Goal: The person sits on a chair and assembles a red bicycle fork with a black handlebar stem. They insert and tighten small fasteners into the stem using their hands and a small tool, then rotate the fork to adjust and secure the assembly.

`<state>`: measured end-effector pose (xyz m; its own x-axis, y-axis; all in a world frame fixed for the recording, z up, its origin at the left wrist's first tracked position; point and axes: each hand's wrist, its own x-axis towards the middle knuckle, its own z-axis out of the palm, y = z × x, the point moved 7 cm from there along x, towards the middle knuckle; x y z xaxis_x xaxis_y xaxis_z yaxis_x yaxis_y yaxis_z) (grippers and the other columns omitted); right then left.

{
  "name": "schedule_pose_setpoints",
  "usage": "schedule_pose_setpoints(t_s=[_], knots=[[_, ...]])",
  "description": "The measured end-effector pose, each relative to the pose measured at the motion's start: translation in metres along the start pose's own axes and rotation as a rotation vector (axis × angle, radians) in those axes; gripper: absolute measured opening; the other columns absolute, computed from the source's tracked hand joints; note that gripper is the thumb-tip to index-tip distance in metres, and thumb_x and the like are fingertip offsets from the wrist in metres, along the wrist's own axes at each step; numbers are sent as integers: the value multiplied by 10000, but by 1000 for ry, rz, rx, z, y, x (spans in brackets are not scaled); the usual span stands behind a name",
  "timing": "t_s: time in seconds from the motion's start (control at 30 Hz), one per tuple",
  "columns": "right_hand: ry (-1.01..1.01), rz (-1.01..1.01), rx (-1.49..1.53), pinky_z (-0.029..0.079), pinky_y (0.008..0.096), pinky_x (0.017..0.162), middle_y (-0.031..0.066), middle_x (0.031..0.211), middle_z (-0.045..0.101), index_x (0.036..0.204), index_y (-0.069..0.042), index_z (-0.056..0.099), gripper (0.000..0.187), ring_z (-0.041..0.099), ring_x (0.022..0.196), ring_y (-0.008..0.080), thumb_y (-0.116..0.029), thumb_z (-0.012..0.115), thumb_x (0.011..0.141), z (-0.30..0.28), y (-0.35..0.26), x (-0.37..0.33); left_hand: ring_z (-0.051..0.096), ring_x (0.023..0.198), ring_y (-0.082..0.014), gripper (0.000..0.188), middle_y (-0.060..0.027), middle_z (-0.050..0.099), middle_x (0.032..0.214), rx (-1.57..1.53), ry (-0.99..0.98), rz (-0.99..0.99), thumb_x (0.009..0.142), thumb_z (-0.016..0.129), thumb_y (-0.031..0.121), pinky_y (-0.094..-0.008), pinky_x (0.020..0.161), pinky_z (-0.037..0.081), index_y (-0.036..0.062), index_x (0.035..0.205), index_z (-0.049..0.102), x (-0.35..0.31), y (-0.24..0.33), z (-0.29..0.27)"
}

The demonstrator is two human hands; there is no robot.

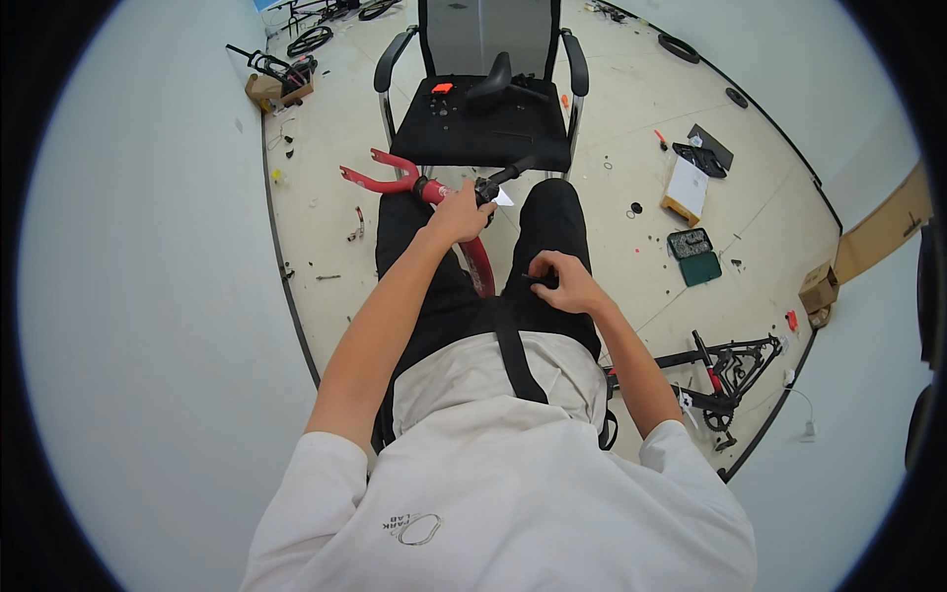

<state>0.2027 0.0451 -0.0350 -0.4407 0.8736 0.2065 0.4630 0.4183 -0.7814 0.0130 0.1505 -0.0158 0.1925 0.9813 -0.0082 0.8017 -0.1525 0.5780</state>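
Across my lap lies a small red bicycle frame (476, 264), its curved tube running down between my thighs. The red fork (402, 178) points to the left, over my left knee. My left hand (459, 212) is closed around the red head of the frame, beside a black handlebar stem piece (485, 190). From there a black bar (513, 170) reaches toward the chair. Over my right thigh, my right hand (564, 283) pinches a small dark piece (542, 280) between thumb and fingers; its exact kind is too small to make out.
Ahead stands a black office chair (483, 133) bearing a bicycle saddle (491, 81) and small parts. On the right floor are a green bit case (698, 266), a white box (685, 189) and a black bicycle frame (725, 380). A cardboard box (286, 91) sits at far left.
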Motion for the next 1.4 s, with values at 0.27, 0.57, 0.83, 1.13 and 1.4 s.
schedule_pose_setpoints(t_s=[0.27, 0.57, 0.83, 1.13, 1.4], knots=[[26, 133, 87, 514, 306, 649, 130, 787, 701, 929, 30, 687, 139, 649, 671, 185, -15, 699, 798, 2, 18, 22, 606, 1017, -455, 517, -322, 619, 1043, -13, -14, 27, 896, 631, 361, -465, 853, 475, -55, 1155, 463, 1, -1, 2], [151, 47, -107, 534, 380, 710, 206, 809, 691, 909, 38, 697, 154, 685, 766, 342, -71, 656, 808, 8, 17, 88, 619, 1022, -445, 519, -297, 640, 1024, -24, -44, 14, 897, 630, 350, -475, 876, 480, -39, 1184, 441, -2, -1, -2], [140, 67, -177, 524, 423, 770, 231, 852, 679, 897, 37, 694, 147, 665, 832, 383, -60, 611, 823, 25, 29, 102, 616, 997, -440, 508, -302, 629, 1007, -42, -35, 14, 890, 640, 346, -460, 840, 476, -52, 1142, 451, -3, -4, -2], [155, 75, -151, 528, 414, 768, 232, 854, 682, 894, 46, 691, 142, 672, 834, 374, -39, 615, 810, 27, 31, 103, 612, 990, -440, 498, -311, 622, 996, -23, -24, 17, 888, 641, 356, -454, 830, 471, -53, 1112, 467, -4, -2, -3], [137, 103, -160, 512, 439, 748, 235, 802, 671, 876, 39, 692, 131, 656, 811, 393, -43, 628, 796, 28, 30, 105, 621, 1009, -453, 517, -309, 637, 1013, -7, -39, 15, 898, 630, 333, -484, 866, 483, -55, 1173, 426, 1, -1, 0]])
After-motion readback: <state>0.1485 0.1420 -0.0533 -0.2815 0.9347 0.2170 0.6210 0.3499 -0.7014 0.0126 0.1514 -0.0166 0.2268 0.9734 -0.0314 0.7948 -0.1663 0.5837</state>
